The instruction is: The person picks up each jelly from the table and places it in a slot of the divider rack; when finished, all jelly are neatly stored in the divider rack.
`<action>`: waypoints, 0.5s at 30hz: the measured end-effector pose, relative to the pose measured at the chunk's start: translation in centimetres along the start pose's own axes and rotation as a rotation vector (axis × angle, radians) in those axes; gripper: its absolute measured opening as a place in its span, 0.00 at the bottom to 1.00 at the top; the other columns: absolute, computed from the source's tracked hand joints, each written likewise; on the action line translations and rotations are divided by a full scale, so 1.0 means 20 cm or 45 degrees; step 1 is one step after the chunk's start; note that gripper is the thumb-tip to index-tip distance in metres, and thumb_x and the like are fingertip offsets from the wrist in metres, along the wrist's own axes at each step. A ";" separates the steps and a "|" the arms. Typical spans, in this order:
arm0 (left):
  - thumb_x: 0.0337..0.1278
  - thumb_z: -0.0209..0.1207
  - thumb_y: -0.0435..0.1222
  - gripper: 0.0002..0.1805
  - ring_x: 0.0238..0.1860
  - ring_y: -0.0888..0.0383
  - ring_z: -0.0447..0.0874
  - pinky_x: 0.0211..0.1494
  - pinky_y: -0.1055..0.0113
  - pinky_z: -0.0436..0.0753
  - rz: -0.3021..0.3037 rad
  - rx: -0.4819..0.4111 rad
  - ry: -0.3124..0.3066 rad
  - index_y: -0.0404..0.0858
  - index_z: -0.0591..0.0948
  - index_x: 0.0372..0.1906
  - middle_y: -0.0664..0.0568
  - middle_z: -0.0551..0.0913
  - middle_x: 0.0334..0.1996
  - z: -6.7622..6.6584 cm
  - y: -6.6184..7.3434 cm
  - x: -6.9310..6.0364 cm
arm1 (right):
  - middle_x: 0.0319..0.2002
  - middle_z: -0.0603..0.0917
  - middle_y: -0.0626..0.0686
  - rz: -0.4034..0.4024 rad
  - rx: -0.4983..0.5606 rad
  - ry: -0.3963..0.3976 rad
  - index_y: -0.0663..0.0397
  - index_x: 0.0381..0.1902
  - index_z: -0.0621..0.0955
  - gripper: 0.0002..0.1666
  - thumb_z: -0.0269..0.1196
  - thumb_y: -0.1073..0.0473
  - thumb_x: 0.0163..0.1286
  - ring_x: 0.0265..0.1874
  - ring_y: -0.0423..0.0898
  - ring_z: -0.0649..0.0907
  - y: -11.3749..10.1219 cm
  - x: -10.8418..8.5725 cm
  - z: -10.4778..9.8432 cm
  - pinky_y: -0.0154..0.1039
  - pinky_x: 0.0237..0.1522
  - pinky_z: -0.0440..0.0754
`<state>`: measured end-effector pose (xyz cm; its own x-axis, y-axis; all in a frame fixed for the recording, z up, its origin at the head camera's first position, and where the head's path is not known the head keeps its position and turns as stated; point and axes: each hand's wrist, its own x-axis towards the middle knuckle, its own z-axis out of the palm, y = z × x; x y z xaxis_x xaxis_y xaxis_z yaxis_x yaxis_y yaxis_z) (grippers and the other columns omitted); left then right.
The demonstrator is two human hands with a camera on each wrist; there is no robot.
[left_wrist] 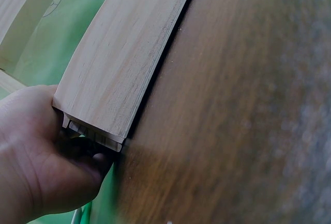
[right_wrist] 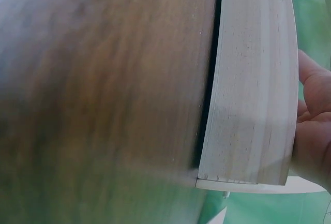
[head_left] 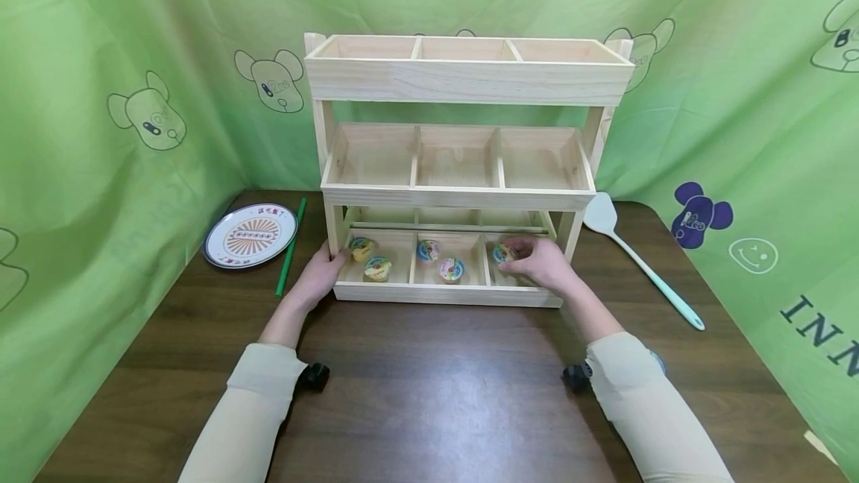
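Note:
A three-tier wooden rack (head_left: pixel 470 198) stands on the table, each tier split into three compartments. My left hand (head_left: pixel 322 272) grips the left end of the bottom tier; in the left wrist view the hand (left_wrist: pixel 46 157) is at the tray's corner, its fingertips partly hidden. In the bottom right compartment my right hand (head_left: pixel 540 265) pinches a small lidded jelly cup (head_left: pixel 503 253). Two yellowish jelly cups (head_left: pixel 378 268) lie in the bottom left compartment, two more cups (head_left: pixel 452 269) in the bottom middle one. The right wrist view shows the right hand (right_wrist: pixel 315 115) behind the front board, its cup hidden.
Left of the rack lie a white patterned plate (head_left: pixel 250 235) and a green stick (head_left: pixel 291 248). A spatula with a white head and pale blue handle (head_left: pixel 661 285) lies on the right. Green printed cloth (head_left: pixel 201 21) hangs around the brown table (head_left: pixel 429 386).

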<state>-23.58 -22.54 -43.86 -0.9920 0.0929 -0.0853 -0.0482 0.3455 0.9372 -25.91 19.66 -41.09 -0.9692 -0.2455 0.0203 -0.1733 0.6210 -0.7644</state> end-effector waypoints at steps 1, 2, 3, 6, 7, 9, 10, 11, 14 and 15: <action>0.81 0.43 0.42 0.36 0.76 0.39 0.52 0.75 0.43 0.55 -0.004 0.002 0.000 0.29 0.44 0.80 0.30 0.52 0.76 0.00 0.00 0.00 | 0.48 0.86 0.62 0.003 -0.002 -0.002 0.65 0.59 0.81 0.32 0.76 0.57 0.59 0.46 0.54 0.84 0.00 0.00 0.00 0.40 0.43 0.81; 0.81 0.43 0.42 0.36 0.76 0.39 0.51 0.75 0.43 0.55 -0.006 0.000 -0.001 0.29 0.44 0.80 0.30 0.52 0.76 0.00 0.00 0.00 | 0.49 0.86 0.62 0.006 -0.005 -0.004 0.65 0.59 0.81 0.32 0.76 0.57 0.59 0.46 0.54 0.84 0.00 0.01 0.00 0.40 0.44 0.81; 0.81 0.43 0.42 0.36 0.76 0.39 0.51 0.75 0.43 0.55 -0.009 -0.001 -0.002 0.29 0.44 0.80 0.29 0.52 0.76 0.00 0.00 0.00 | 0.49 0.86 0.62 0.012 -0.008 -0.004 0.64 0.59 0.82 0.32 0.76 0.57 0.59 0.46 0.54 0.84 0.00 0.01 0.00 0.41 0.44 0.81; 0.81 0.42 0.42 0.36 0.76 0.38 0.50 0.75 0.42 0.54 -0.010 -0.014 -0.003 0.29 0.43 0.80 0.29 0.51 0.77 0.00 0.00 0.00 | 0.49 0.86 0.63 0.016 -0.023 -0.010 0.65 0.59 0.81 0.32 0.76 0.57 0.59 0.47 0.55 0.84 0.00 0.02 0.01 0.44 0.47 0.81; 0.81 0.42 0.42 0.36 0.76 0.38 0.50 0.75 0.42 0.54 -0.009 -0.018 -0.003 0.29 0.43 0.80 0.29 0.51 0.77 0.00 0.00 0.00 | 0.49 0.86 0.63 0.015 -0.031 -0.012 0.65 0.59 0.81 0.32 0.75 0.57 0.59 0.48 0.56 0.84 0.00 0.02 0.01 0.44 0.48 0.81; 0.81 0.42 0.42 0.36 0.76 0.39 0.50 0.75 0.42 0.54 -0.007 -0.016 0.000 0.29 0.43 0.80 0.29 0.51 0.77 0.00 0.00 0.00 | 0.50 0.86 0.63 0.013 -0.045 -0.018 0.65 0.59 0.81 0.32 0.75 0.56 0.60 0.48 0.56 0.83 0.00 0.03 0.02 0.46 0.49 0.80; 0.81 0.43 0.42 0.36 0.76 0.39 0.51 0.75 0.43 0.54 -0.005 -0.013 0.001 0.29 0.44 0.80 0.30 0.51 0.77 0.00 0.00 0.00 | 0.50 0.86 0.63 0.014 -0.046 -0.020 0.65 0.59 0.81 0.32 0.75 0.56 0.60 0.48 0.56 0.83 0.00 0.03 0.02 0.46 0.50 0.80; 0.81 0.43 0.42 0.36 0.76 0.39 0.51 0.75 0.43 0.54 -0.004 -0.006 0.003 0.29 0.44 0.80 0.30 0.51 0.77 0.00 -0.01 0.00 | 0.50 0.86 0.63 0.014 -0.049 -0.021 0.65 0.59 0.81 0.32 0.75 0.56 0.60 0.49 0.56 0.83 0.00 0.04 0.02 0.47 0.50 0.80; 0.80 0.43 0.42 0.36 0.76 0.39 0.51 0.75 0.43 0.54 0.004 0.011 0.007 0.29 0.44 0.80 0.30 0.52 0.77 0.00 -0.01 0.00 | 0.50 0.85 0.63 0.017 -0.044 -0.022 0.65 0.60 0.81 0.32 0.75 0.57 0.60 0.48 0.56 0.83 0.00 0.04 0.03 0.49 0.51 0.80; 0.80 0.43 0.42 0.36 0.76 0.39 0.51 0.75 0.43 0.54 0.005 0.011 0.007 0.29 0.44 0.80 0.30 0.52 0.77 0.00 -0.01 0.01 | 0.51 0.85 0.63 0.018 -0.046 -0.023 0.65 0.60 0.81 0.32 0.75 0.57 0.60 0.49 0.57 0.83 0.00 0.05 0.03 0.49 0.51 0.80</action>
<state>-23.67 -22.57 -44.06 -0.9928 0.0893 -0.0798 -0.0433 0.3535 0.9344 -26.68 18.98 -41.39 -0.9683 -0.2499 -0.0019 -0.1665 0.6507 -0.7409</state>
